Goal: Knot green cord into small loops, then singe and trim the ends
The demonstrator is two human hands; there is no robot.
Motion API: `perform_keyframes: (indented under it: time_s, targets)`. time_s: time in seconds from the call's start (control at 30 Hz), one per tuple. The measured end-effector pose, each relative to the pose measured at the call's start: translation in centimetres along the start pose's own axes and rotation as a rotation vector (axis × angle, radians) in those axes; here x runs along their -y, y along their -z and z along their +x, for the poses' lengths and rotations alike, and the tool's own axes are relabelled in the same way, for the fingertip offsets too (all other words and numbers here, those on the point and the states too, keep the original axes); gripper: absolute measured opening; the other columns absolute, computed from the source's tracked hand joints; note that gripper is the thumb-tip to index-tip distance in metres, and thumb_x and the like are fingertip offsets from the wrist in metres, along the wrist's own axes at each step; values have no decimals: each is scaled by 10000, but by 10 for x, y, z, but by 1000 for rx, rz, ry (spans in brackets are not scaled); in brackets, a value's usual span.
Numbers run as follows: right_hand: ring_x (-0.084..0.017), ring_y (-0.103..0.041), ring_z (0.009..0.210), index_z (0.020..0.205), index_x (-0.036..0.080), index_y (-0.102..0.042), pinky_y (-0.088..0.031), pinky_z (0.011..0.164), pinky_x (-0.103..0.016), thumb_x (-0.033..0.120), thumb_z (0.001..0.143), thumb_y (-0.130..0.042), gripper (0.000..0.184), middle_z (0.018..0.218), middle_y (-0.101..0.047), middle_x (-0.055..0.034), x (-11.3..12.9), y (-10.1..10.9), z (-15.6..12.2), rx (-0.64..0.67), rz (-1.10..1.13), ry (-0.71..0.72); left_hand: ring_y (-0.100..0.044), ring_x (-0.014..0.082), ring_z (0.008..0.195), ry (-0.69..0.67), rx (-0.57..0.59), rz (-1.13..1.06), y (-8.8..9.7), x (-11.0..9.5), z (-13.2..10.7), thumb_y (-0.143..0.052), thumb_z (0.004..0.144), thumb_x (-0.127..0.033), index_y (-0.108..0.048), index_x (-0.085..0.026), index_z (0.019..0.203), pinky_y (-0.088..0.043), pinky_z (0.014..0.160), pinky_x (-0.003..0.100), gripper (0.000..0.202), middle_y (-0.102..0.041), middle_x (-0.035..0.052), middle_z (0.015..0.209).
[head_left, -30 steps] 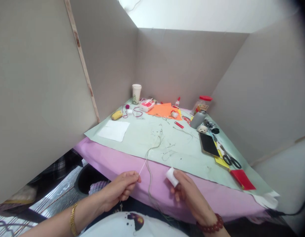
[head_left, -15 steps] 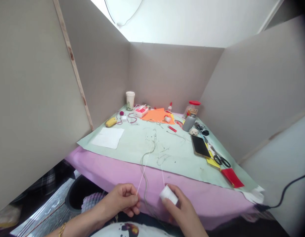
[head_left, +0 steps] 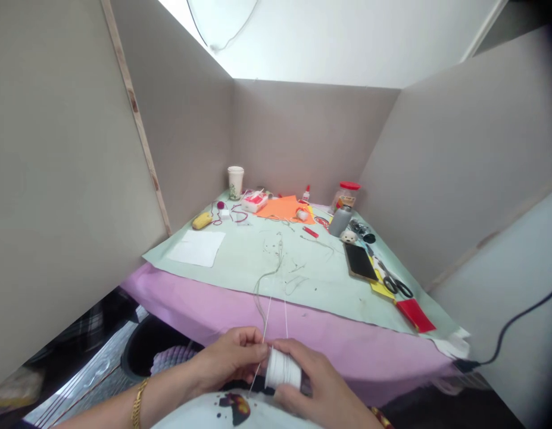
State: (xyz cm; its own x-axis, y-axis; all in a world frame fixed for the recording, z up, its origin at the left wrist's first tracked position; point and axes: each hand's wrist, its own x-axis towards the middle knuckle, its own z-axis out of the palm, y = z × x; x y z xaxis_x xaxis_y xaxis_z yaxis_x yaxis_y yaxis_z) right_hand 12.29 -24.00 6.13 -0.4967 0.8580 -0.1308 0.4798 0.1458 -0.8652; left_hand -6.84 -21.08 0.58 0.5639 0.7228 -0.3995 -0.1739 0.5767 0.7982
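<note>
In my right hand is a spool of white thread, gripped between thumb and fingers just above my lap. My left hand pinches the white thread right beside the spool. Two white strands rise from the hands toward the table's front edge, where they fade against the green sheet. A grey-green cord lies behind the hands, running from the middle of the sheet over its front edge. Part of the spool is covered by my right fingers.
A green sheet over a pink cloth covers the table. To the right lie a phone, scissors and a red piece. A grey bottle, a cup and white paper stand or lie farther back. Panels enclose three sides.
My right hand has brought the spool left and slightly lower, turning it. The hands, apart before, now meet at the spool. The left hand has shifted a little right, still pinching thread.
</note>
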Motion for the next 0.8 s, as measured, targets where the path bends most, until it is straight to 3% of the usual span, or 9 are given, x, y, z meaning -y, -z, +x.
perform_keyframes:
  time_s: [0.3,0.5,0.63,0.8]
  targets:
    - [-178,-566,978,1190,246,-582,-433,881,-273,165,775,-527,427,1068,-624,-18,17,7,-19,-131,-63,39,-474,64,512,9,37,-86,-28,-29,-11,-746,690,-341,-528,-140,709,-363,540,209,297,-554,-19,640]
    - [-209,-542,1026,1221,266,-532,-431,868,-305,200,757,-542,469,1175,-584,-28,22,7,-30,-140,-37,-145,-467,63,492,8,37,-148,-33,-27,-10,-762,680,-304,-562,-134,703,-356,539,209,263,-560,-18,605]
    - [-180,-577,839,1329,257,-401,-443,755,-295,212,756,-539,592,1013,-607,-22,23,6,-29,-56,30,-188,-465,54,494,37,65,-213,-32,-25,-8,-781,663,-246,-635,-115,806,-370,555,196,242,-551,-29,589]
    - [-164,-559,747,1478,262,-76,-413,692,-281,209,749,-550,872,930,-607,0,21,5,-27,4,-19,-182,-470,47,500,88,116,-238,-32,-27,-2,-782,662,-220,-671,-95,898,-380,556,187,289,-551,-32,597]
